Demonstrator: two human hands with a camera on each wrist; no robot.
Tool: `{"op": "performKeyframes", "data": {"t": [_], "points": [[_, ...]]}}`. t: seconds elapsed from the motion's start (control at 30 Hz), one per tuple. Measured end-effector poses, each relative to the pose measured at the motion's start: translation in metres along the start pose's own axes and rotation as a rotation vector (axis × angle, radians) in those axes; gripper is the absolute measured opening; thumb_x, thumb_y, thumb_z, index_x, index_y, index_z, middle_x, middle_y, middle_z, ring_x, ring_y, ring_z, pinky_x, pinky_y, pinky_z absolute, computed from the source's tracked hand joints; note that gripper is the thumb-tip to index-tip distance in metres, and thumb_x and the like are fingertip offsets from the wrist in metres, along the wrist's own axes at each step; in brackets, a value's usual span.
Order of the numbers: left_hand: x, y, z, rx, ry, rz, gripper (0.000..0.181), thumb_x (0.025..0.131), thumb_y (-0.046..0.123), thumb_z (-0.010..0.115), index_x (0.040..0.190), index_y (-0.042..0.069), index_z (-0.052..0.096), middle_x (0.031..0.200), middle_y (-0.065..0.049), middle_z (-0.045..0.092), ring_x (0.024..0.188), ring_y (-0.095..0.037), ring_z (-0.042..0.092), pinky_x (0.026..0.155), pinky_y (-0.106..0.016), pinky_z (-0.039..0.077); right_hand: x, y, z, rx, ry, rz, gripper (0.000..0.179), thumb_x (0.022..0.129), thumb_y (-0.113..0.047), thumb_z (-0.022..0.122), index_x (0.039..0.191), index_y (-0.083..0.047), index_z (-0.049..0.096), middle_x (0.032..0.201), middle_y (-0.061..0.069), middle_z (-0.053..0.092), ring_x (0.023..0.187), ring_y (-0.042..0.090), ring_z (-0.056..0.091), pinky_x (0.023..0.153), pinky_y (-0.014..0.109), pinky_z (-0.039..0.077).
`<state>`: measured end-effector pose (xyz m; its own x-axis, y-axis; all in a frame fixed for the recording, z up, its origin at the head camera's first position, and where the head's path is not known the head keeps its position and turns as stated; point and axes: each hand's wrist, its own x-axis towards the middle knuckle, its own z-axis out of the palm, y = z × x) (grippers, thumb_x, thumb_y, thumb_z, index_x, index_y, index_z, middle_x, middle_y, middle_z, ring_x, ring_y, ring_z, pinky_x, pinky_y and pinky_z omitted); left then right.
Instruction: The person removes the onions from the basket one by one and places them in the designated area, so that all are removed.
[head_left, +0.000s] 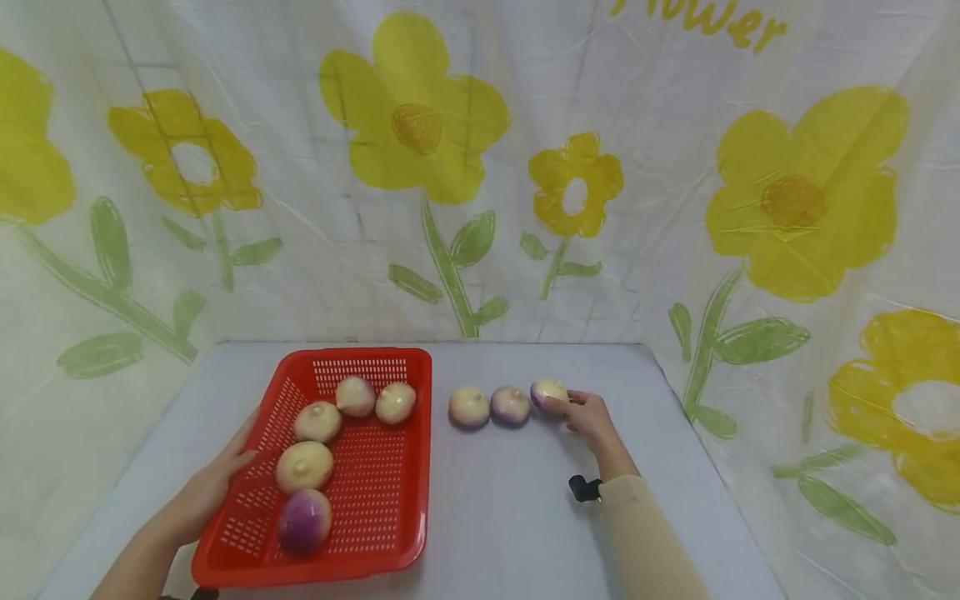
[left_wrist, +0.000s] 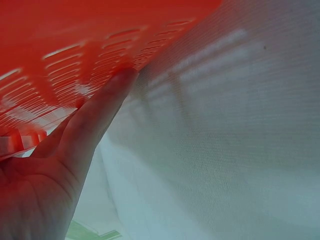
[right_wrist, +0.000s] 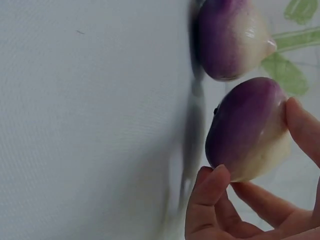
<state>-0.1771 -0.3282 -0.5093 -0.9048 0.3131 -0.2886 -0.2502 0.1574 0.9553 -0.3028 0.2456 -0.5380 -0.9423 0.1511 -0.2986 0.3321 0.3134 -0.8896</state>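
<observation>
My left hand [head_left: 206, 492] grips the left wall of a red plastic basket [head_left: 424, 500], thumb over the rim. In the left wrist view, a finger of it lies along the slotted outside. Several cream-and-purple onions, one of them a mostly purple onion [head_left: 303, 522], lie inside along the basket's left and far sides. Right of the basket, my right hand [head_left: 592, 417] pinches an onion [right_wrist: 250, 130] between thumb and fingers, tilted; whether it touches the table I cannot tell. Beside it sit a purple-sided onion [head_left: 511, 407] and a paler onion [head_left: 469, 408], in a row.
All this is on a white table [head_left: 510, 525]. A white curtain [head_left: 480, 250] printed with yellow flowers hangs behind and along both sides. A small black device [head_left: 584, 488] sticks out at the right wrist, by the sleeve [head_left: 645, 533].
</observation>
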Motion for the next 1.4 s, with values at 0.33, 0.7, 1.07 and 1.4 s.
{"op": "performKeyframes", "data": {"t": [0.33,0.7,1.07,1.4], "points": [[0.001,-0.002,-0.001,-0.014,-0.011,-0.004,0.061,0.112,0.035,0.022,0.156,0.047,-0.018,0.166,-0.024,-0.009,0.112,-0.033,0.065,0.085,-0.056,0.058,0.000,0.007,0.003,-0.001,0.007,0.002,0.075,0.089,-0.034,0.078,0.147,0.003,0.047,0.147,0.027,0.049,0.126,0.034,0.055,0.093,0.038,0.054],[0.000,-0.003,-0.002,-0.013,-0.026,0.015,0.060,0.112,0.035,0.020,0.156,0.044,-0.021,0.164,-0.028,-0.008,0.111,-0.030,0.066,0.085,-0.053,0.058,0.001,0.010,0.004,-0.021,-0.002,0.011,0.081,0.087,-0.032,0.081,0.152,-0.003,0.041,0.148,0.029,0.047,0.121,0.034,0.055,0.075,0.028,0.054],[-0.001,-0.008,-0.004,-0.036,-0.060,0.037,0.059,0.112,0.035,0.017,0.154,0.046,-0.022,0.162,-0.030,-0.013,0.113,-0.029,0.066,0.086,-0.055,0.057,-0.004,0.011,0.003,-0.007,-0.006,0.003,0.081,0.088,-0.024,0.080,0.154,-0.004,0.037,0.146,0.030,0.049,0.118,0.033,0.056,0.076,0.028,0.055],[0.001,-0.004,-0.004,-0.015,-0.045,0.039,0.059,0.113,0.034,0.019,0.155,0.045,-0.021,0.164,-0.029,-0.012,0.113,-0.027,0.065,0.087,-0.053,0.058,-0.012,0.002,-0.004,0.066,0.034,-0.028,0.079,0.089,-0.023,0.077,0.153,0.000,0.036,0.150,0.033,0.041,0.129,0.044,0.052,0.098,0.046,0.054]]}}
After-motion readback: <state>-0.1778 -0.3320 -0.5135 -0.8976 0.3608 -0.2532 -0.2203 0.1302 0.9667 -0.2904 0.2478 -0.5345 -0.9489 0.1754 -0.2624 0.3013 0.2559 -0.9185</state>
